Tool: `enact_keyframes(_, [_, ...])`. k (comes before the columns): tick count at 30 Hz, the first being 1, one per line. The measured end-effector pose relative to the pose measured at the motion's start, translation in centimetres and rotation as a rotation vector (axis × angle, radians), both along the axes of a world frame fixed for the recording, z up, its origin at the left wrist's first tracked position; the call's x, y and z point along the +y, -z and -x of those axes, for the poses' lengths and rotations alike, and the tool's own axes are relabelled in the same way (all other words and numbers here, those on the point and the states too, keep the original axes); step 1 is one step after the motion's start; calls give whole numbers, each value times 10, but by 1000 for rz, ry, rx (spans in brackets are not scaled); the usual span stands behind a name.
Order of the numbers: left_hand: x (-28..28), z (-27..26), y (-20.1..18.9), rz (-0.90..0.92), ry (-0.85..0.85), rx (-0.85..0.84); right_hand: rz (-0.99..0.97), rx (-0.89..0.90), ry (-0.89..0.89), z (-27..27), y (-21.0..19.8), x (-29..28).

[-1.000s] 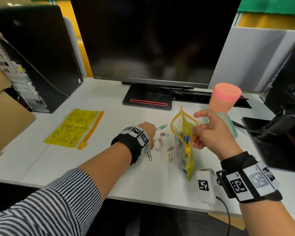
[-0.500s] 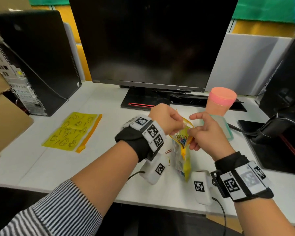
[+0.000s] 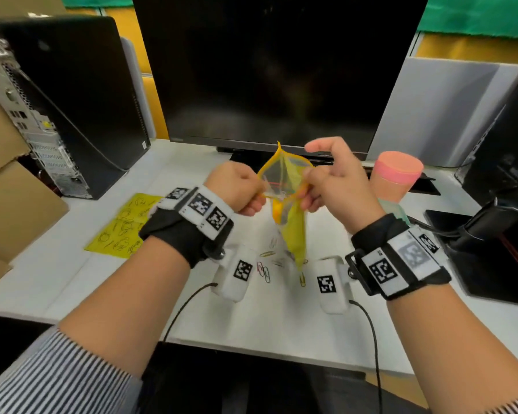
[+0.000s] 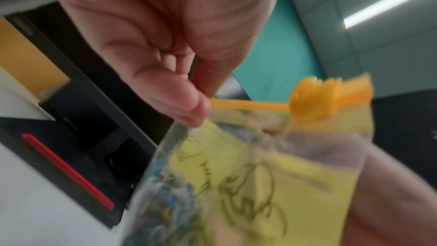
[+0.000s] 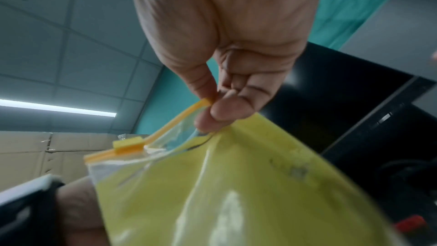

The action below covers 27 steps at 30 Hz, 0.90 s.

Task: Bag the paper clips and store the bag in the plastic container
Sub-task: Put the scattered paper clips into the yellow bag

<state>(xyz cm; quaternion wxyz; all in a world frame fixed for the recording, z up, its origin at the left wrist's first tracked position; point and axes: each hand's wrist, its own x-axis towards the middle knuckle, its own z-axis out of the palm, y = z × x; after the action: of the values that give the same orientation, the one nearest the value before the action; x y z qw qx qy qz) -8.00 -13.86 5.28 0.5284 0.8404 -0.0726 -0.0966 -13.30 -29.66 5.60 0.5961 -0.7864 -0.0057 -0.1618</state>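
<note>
A yellow zip bag (image 3: 295,231) with an orange zipper strip hangs in the air above the desk, its mouth pulled wide. My left hand (image 3: 237,188) pinches the left lip of the bag (image 4: 272,175), close to the orange slider (image 4: 309,100). On the other side my right hand (image 3: 332,180) pinches the right lip of the bag (image 5: 224,184), index finger raised. Coloured paper clips show blurred through the bag's lower part. Several loose paper clips (image 3: 265,271) lie on the white desk under the bag. The pink-lidded plastic container (image 3: 396,174) stands behind my right hand.
A second yellow zip bag (image 3: 123,231) lies flat on the desk (image 3: 72,264) at the left. A black monitor (image 3: 269,70) stands behind, a computer tower (image 3: 72,100) at the left, cardboard boxes (image 3: 9,204) at far left, dark equipment (image 3: 503,204) at the right.
My left hand left the loose clips on the desk, rose to the bag and took hold of its left lip. Both hands lifted the bag and pulled its mouth apart.
</note>
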Motion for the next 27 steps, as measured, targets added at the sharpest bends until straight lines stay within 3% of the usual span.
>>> enact_keyframes(2, [16,-8,-4,-39,-47,-75,-56,79,3,-15,9,-1])
enact_keyframes(4, [30,-13,-3,-204,-88,-189,55,187,51,-35,26,-5])
enact_keyframes(8, [53,-15,1,-471,-167,-359,823,447,-31,-64,66,-18])
enact_keyframes(12, [76,-22,5,-429,-216,-327,1173,648,-203,-67,84,-17])
enact_keyframes(18, [85,-25,29,-257,-227,-158,1330,552,-355,-50,107,11])
enact_keyframes(23, [79,-24,37,-189,-264,-173,1261,368,-545,-26,119,40])
enact_keyframes(27, [77,-22,40,-155,-262,-163,1389,247,-656,-5,118,40])
